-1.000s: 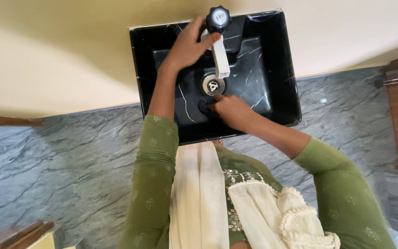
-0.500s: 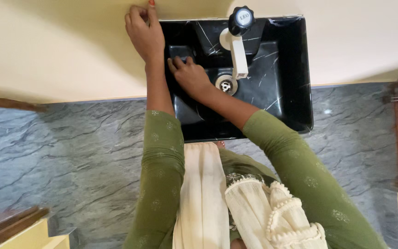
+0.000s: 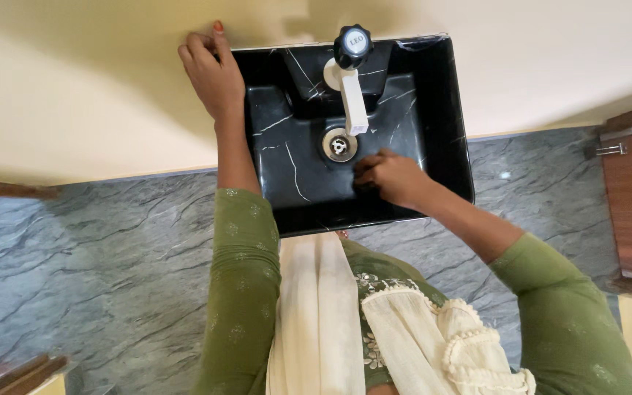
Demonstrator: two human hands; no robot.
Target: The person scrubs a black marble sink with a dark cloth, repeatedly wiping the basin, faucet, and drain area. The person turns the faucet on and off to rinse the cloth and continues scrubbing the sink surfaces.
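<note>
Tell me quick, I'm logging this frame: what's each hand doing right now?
Left hand: loosely curled, resting on the black sink's back-left corner, holding nothing visible.
Right hand: closed, pressed on the basin floor; what its grip holds cannot be told.

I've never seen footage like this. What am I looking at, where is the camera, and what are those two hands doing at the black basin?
There is no machine here: the camera sits on a person's head and looks straight down, so you see their own arms in green sleeves and a cream scarf. Below them is a black, white-veined wash basin fixed to a pale yellow wall, above a grey stone-patterned floor. A white tap with a black knob reaches over the metal drain. The left hand rests on the basin's upper left corner, against the wall, holding nothing. The right hand is down inside the basin, right of the drain, fingers curled and pressed to the bottom; whether it grips something small and dark I cannot tell.
</note>
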